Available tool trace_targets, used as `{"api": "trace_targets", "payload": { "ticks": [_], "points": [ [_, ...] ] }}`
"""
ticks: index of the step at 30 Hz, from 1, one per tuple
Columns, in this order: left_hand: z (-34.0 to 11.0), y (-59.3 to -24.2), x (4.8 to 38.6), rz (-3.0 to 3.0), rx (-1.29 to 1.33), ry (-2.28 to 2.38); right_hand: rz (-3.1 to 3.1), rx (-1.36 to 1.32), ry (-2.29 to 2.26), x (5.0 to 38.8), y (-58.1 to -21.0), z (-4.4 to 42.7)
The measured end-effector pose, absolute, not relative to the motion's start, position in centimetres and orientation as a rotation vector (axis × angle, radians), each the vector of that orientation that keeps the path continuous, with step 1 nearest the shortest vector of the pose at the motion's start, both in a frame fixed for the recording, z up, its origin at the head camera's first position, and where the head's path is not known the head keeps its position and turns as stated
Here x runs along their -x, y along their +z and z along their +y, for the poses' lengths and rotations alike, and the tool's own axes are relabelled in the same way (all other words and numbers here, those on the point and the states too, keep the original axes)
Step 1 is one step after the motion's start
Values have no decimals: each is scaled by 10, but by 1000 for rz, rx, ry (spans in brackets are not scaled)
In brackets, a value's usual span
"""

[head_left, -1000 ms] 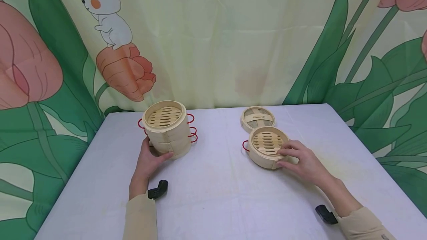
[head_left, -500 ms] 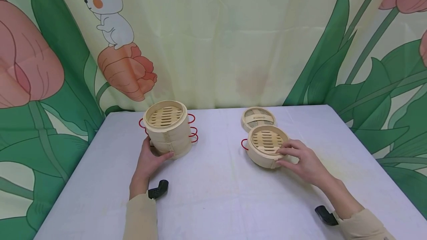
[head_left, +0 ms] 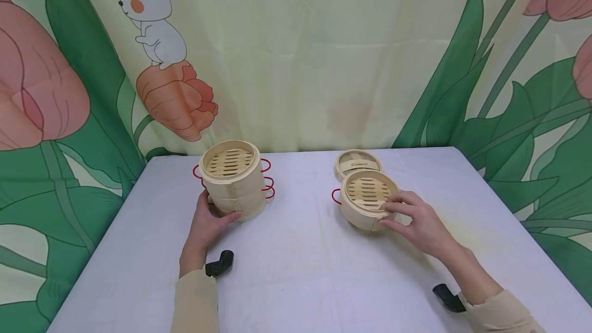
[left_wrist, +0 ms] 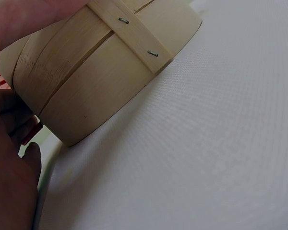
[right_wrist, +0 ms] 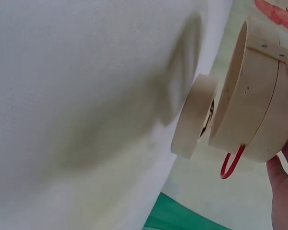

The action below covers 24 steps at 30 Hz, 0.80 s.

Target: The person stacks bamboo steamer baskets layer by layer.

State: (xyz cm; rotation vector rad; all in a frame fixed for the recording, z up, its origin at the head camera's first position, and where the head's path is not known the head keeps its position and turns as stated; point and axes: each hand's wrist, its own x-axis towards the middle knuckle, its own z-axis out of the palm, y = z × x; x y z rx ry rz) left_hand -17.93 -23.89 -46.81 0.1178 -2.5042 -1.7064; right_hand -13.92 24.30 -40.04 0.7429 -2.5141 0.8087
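Note:
A tall stack of bamboo steamer baskets [head_left: 236, 197] with red side handles stands on the left of the table, its slotted top facing up. My left hand [head_left: 203, 226] grips it low down, thumb across the front; in the left wrist view, the stack [left_wrist: 101, 81] rests on the cloth and some fingers are hidden behind it. My right hand [head_left: 420, 224] holds a single bamboo steamer basket [head_left: 358, 214] by its near right rim. In the right wrist view, that basket [right_wrist: 254, 96] is off the table, with a red handle [right_wrist: 233, 163] hanging beneath.
Behind the held basket, a round bamboo lid [head_left: 356, 157] lies on the table, partly covered from view. White cloth [head_left: 296, 271] spreads over the table. A printed curtain [head_left: 296, 55] hangs along the back edge. Black wrist devices [head_left: 219, 263] sit by both sleeves.
My right hand has raised the steamer basket slightly and shifted it a little left and toward the lid. My left hand and the stack stay in place.

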Motion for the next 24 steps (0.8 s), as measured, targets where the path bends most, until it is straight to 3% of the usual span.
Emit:
{"api": "trace_targets", "payload": {
  "ticks": [24],
  "points": [
    [-238, -466, 178, -2525, -126, -1694, -2375, -810, 881, 151, -393, 210]
  ]
}}
